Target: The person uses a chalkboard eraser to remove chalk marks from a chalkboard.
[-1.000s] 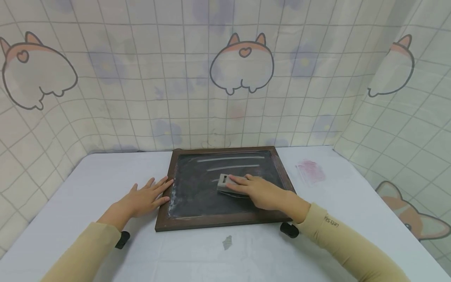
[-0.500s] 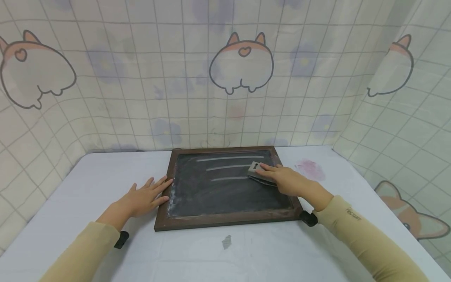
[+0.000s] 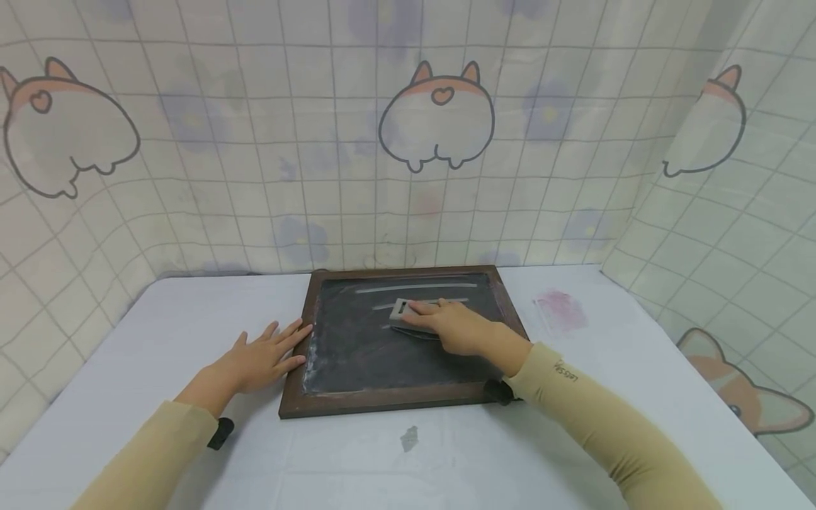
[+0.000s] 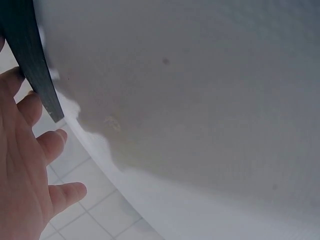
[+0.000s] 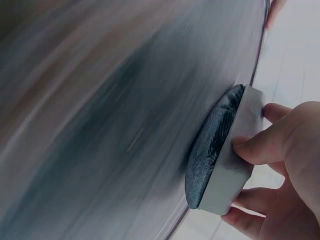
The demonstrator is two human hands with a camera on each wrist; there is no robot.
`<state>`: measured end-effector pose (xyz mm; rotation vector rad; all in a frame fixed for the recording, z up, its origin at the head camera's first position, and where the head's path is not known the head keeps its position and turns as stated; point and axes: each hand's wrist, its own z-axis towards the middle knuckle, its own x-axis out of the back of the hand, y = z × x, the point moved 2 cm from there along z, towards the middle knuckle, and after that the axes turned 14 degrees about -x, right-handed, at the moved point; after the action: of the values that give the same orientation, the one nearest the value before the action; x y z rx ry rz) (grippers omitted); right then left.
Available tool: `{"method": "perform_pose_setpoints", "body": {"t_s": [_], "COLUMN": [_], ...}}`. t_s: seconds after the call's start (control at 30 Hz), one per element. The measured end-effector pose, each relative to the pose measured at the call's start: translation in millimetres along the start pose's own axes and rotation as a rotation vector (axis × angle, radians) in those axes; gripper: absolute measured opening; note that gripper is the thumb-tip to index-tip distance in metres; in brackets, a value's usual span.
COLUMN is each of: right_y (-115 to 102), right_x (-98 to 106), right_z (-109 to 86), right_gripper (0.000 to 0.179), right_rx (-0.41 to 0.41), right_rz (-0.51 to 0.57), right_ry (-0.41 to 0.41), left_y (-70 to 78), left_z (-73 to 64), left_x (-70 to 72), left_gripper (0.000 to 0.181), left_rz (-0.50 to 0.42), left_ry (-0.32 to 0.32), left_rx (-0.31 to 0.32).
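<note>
A chalkboard (image 3: 382, 368) in a brown wooden frame lies on the white table, with a few white chalk lines across its upper half. My right hand (image 3: 459, 327) grips a grey chalkboard eraser (image 3: 400, 312) in the middle of the board. In the right wrist view, thumb and fingers hold the eraser's light back (image 5: 227, 165), and its dark felt pad faces the board. The eraser covers part of the lower chalk lines. My left hand (image 3: 258, 361) rests with spread fingers on the left side of the frame; the left wrist view shows these fingers (image 4: 30, 107) at the frame's edge.
The white tabletop (image 3: 210, 304) surrounds the board. A pink smudge (image 3: 559, 312) marks it at the right, and a grey-green patch (image 3: 409, 439) lies in front of the board. Behind stands a tiled-pattern curtain (image 3: 357, 191) with cartoon dogs.
The right hand with the eraser swept right and up across the board, then back left to the middle, slightly higher than at first. The left hand stayed in place.
</note>
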<state>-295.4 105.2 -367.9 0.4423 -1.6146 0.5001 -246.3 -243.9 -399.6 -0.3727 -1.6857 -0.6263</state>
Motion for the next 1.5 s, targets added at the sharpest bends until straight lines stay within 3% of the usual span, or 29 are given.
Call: {"method": "perform_pose_setpoints", "body": {"t_s": [0.1, 0.3, 0.47, 0.63, 0.77, 1.0, 1.13, 1.3, 1.5], "right_y": [-23.8, -67.7, -79.5, -60.2, -26.0, 42.5, 64.4, 63.9, 33.8], "right_x": [-0.6, -2.9, -4.4, -5.6, -4.0, -1.9, 0.1, 0.0, -1.2], "right_z": [10.5, 15.9, 12.4, 11.6, 4.8, -16.0, -25.7, -24.5, -16.5], "right_gripper": [0.073, 0.075, 0.074, 0.074, 0.075, 0.071, 0.065, 0.071, 0.07], "right_rx": [0.02, 0.148, 0.204, 0.161, 0.083, -0.077, -0.153, -0.174, -0.13], "right_rz": [-0.019, -0.11, -0.21, -0.161, -0.06, 0.023, 0.061, 0.043, -0.025], "right_ry": [-0.017, -0.016, 0.027, 0.022, 0.027, 0.077, 0.07, 0.072, 0.083], "left_y": [-0.2, 3.1, 4.3, 4.1, 3.3, -0.8, -1.8, -0.3, 2.2], "left_z": [0.4, 0.5, 0.6, 0.8, 0.7, 0.3, 0.5, 0.6, -0.2], "left_x": [-0.5, 1.3, 2.0, 1.2, 0.3, -0.9, 0.2, 1.5, 1.8], "left_gripper": [0.071, 0.07, 0.069, 0.069, 0.07, 0.071, 0.07, 0.07, 0.07], "left_rz": [0.007, -0.005, -0.01, -0.014, -0.022, -0.011, 0.006, 0.005, -0.008], "left_ry": [-0.001, -0.012, -0.018, -0.008, -0.006, -0.014, -0.017, -0.012, -0.013], "left_rx": [0.005, 0.025, 0.032, 0.02, 0.012, 0.011, 0.007, 0.004, 0.008]}}
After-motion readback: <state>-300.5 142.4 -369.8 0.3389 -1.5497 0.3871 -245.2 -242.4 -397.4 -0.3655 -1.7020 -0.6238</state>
